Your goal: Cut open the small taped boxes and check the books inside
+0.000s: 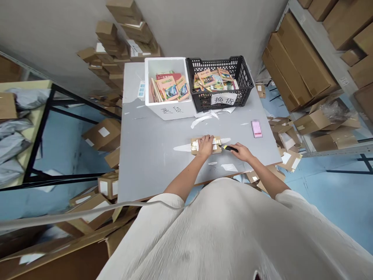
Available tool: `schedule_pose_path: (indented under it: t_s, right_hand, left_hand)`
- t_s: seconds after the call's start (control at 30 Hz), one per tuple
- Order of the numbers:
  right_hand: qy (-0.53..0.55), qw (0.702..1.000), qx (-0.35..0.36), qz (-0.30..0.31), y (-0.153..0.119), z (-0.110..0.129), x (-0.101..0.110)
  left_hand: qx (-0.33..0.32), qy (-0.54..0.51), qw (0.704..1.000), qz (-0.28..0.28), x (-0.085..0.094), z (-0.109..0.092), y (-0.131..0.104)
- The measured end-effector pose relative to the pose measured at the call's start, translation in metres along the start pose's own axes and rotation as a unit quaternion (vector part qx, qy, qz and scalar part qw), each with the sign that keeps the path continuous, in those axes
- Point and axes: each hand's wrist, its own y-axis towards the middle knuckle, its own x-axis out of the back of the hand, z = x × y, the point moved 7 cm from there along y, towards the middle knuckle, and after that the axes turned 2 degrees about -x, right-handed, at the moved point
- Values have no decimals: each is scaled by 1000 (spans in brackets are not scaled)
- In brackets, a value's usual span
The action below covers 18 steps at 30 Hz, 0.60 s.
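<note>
A small cardboard box (217,148) lies flat near the front of the grey table, with shiny tape and a white label on its top. My left hand (205,145) grips the box from above, its fingers bent over the top and hiding part of it. From the right, my right hand (242,151) is closed around a black and yellow utility knife (231,148). The knife points left, its tip at the right part of the box's top. Whether the blade has gone into the tape is too small to tell.
A white foam box (170,110) and a black plastic crate (246,85), both holding books, stand at the table's back. A pink-screened phone (257,128) lies to the right. Paper scraps (229,167) are scattered on the table (145,155). Cartons (101,136) crowd both sides.
</note>
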Motion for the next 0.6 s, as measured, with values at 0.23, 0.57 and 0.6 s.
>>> schedule_pose_path:
  t_s: [0.23,0.57,0.6]
  right_hand:
    - [-60,998,-3,-8,10,-3,-10]
    - [-76,996,14,-38,15,-5,-27]
    - [-77,996,13,-36,16,-5,-27]
  left_hand:
    - [-22,2,1000,-14,-2,-3,-3]
    - [-15,-8,999,-42,-11,-3,-13]
    - [-15,-6,999,-41,-12,-3,-13]
